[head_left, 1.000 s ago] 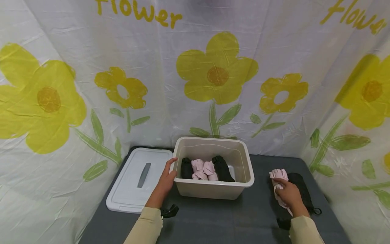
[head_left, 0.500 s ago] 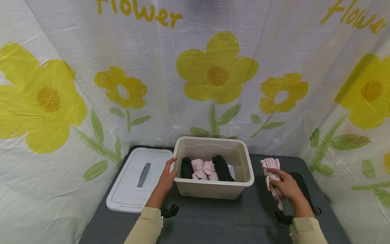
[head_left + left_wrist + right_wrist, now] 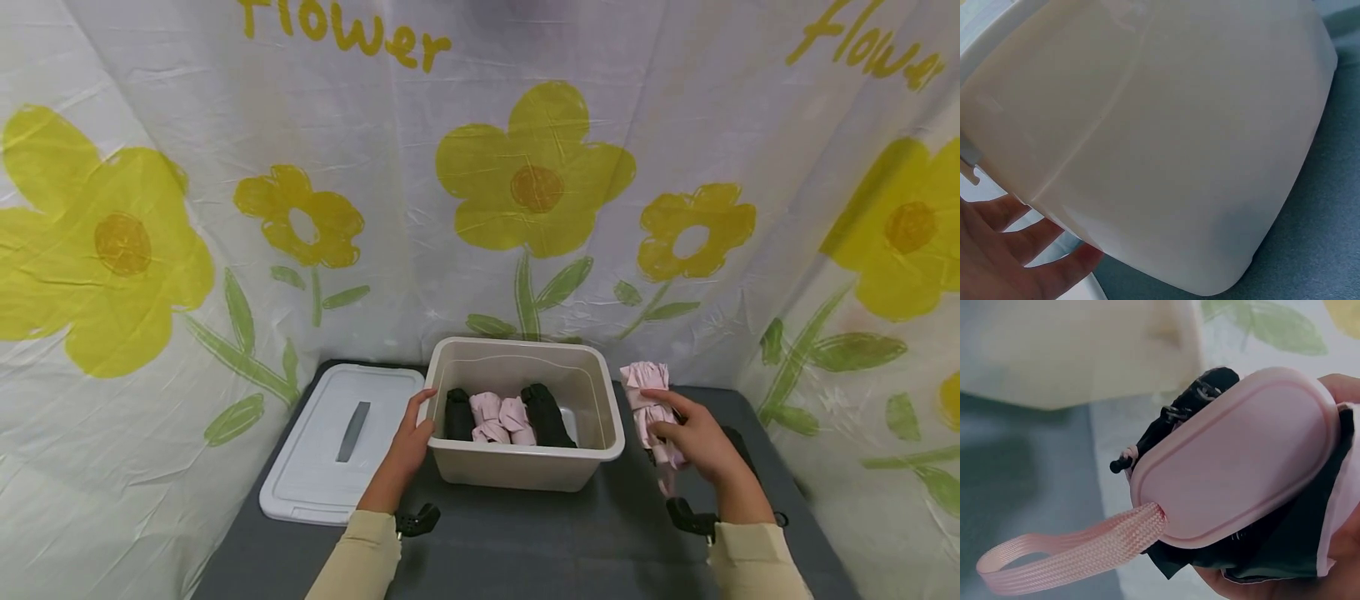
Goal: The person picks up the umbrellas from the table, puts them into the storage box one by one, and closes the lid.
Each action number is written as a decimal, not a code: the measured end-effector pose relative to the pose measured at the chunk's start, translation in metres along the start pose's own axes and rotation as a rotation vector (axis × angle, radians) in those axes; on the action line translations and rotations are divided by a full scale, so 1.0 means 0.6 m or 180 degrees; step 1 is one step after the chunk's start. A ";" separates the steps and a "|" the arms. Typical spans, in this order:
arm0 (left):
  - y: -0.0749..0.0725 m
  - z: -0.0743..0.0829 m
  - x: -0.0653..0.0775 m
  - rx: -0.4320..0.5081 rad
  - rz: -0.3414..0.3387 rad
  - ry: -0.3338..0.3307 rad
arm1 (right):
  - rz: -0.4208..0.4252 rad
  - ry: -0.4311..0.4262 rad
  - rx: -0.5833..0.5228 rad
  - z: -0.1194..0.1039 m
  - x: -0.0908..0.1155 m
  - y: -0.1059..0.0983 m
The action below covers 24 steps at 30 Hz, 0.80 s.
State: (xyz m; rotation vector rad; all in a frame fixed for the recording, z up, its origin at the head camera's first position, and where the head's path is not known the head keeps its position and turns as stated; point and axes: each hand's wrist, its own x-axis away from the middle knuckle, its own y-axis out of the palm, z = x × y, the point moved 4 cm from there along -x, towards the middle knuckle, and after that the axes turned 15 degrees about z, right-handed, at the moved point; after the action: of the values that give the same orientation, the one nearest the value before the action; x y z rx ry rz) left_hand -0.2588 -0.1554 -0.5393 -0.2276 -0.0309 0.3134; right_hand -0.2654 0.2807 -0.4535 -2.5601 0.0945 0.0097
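Note:
My right hand (image 3: 697,442) grips a folded pink umbrella (image 3: 645,387), raised above the table to the right of the bin. In the right wrist view its pink oval handle end (image 3: 1235,456) faces the camera, with a woven wrist strap (image 3: 1072,553) hanging loose and dark inner fabric showing. My left hand (image 3: 408,437) rests at the left side of a beige plastic bin (image 3: 517,467); its fingers (image 3: 1063,269) lie fairly straight against the wall. Inside the bin are two pink folded umbrellas (image 3: 487,408) and two black folded umbrellas (image 3: 547,417), side by side.
A white lid (image 3: 315,467) with a grey handle lies left of the bin on the dark grey table (image 3: 525,542). Another black folded umbrella (image 3: 738,446) lies right, partly hidden by my right hand. A flower-printed curtain (image 3: 405,275) hangs behind.
My right hand has lifted the pink umbrella off the table from beside the black one and moved it left and up, nearer the bin. My left hand has stayed at the bin.

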 end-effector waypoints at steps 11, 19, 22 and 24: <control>-0.001 0.002 0.002 -0.0013 0.0005 0.0022 | -0.0122 -0.0375 -0.0072 -0.072 -0.017 0.006; -0.003 0.001 0.004 -0.0045 0.0011 -0.0019 | -0.0319 -0.0385 -0.0178 -0.113 -0.022 0.023; -0.002 0.002 0.004 -0.0021 0.0022 -0.0024 | -0.0361 -0.0407 -0.0156 -0.122 -0.027 0.033; -0.001 0.003 0.004 -0.0012 0.0014 -0.0019 | -0.0388 -0.0433 -0.0120 -0.127 -0.031 0.039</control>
State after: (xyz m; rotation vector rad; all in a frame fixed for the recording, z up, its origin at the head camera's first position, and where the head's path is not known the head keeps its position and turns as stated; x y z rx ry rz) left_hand -0.2561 -0.1550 -0.5375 -0.2305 -0.0370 0.3185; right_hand -0.2866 0.2207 -0.4021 -2.5903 -0.1146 0.1399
